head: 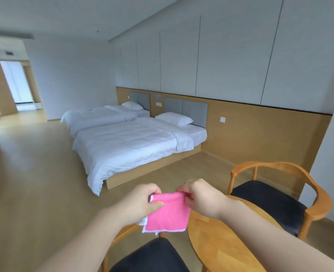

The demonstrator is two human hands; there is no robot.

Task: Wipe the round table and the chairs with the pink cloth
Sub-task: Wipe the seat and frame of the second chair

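The pink cloth [167,213], folded with white edging, hangs in the air between my hands. My left hand [142,200] pinches its top left corner and my right hand [199,195] pinches its top right corner. Below them to the right is the round wooden table [217,244], partly hidden by my right forearm. One wooden chair with a dark seat [270,201] stands behind the table on the right. A second chair with a dark seat [150,256] is at the bottom centre, under the cloth.
Two beds with white bedding [134,146] stand ahead against a wood-panelled wall [260,134]. Wooden floor [34,173] stretches to the left toward an open doorway [15,85]. A white wall corner [331,154] rises at the far right.
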